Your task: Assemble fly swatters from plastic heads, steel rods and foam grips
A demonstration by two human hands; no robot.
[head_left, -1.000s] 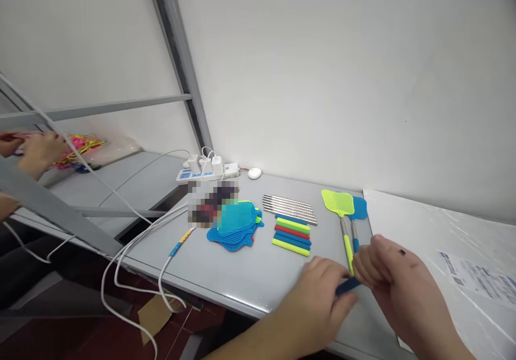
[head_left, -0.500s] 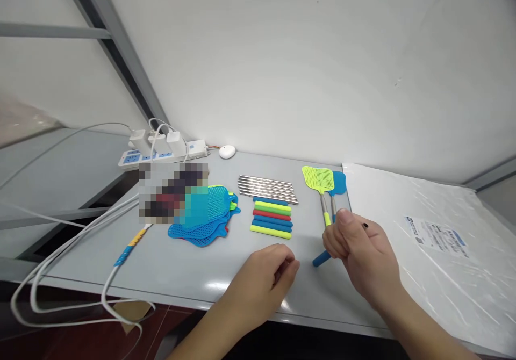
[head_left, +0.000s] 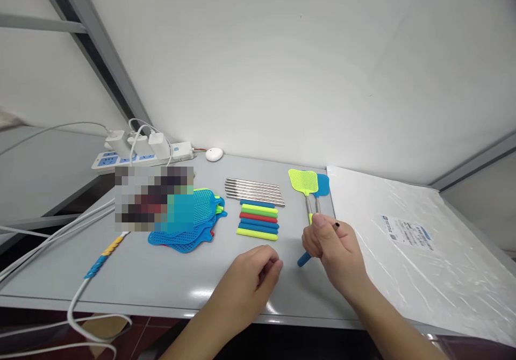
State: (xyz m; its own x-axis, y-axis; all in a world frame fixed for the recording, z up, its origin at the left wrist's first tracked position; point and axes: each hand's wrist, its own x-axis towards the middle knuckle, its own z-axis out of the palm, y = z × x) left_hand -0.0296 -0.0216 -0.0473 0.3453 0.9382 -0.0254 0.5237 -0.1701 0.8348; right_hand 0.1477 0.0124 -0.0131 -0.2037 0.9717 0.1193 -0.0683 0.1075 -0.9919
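Pale wall (head_left: 258, 80) rises behind a grey bench (head_left: 217, 285), with a grey metal frame (head_left: 86, 43) standing at the far left; white cables (head_left: 72, 306) trail over the bench's left end and hang past its front edge, one wrapped in yellow and blue (head_left: 105, 255); behind them a white power strip (head_left: 181, 152) carries several plugged-in adapters (head_left: 159, 145); a pixelated patch (head_left: 143, 199) covers something beside a stack of mesh swatter heads (head_left: 185, 239), mostly blue, overlapping one another; a white rounded device (head_left: 214, 155) sits near the wall; farther right, thin metal rods (head_left: 255, 190) lie side by side, and just nearer are tubes (head_left: 258, 217) in blue, yellow-green, green and red; the left hand (head_left: 248, 282) is in front of these, its grip narrow and loosely curled, though whether it contains anything cannot be told; next come a yellow-green swatter (head_left: 303, 181) and a blue swatter (head_left: 323, 185), heads overlapping, handles partly hidden by the right hand (head_left: 332, 247); its grip is closed around a blue tube (head_left: 304, 259), whose lower end slants out toward the left, while a small dark tip (head_left: 337, 225) shows at the top of the fist; at far right lies a plastic-wrapped white package (head_left: 355, 193) with a printed label (head_left: 407, 232).
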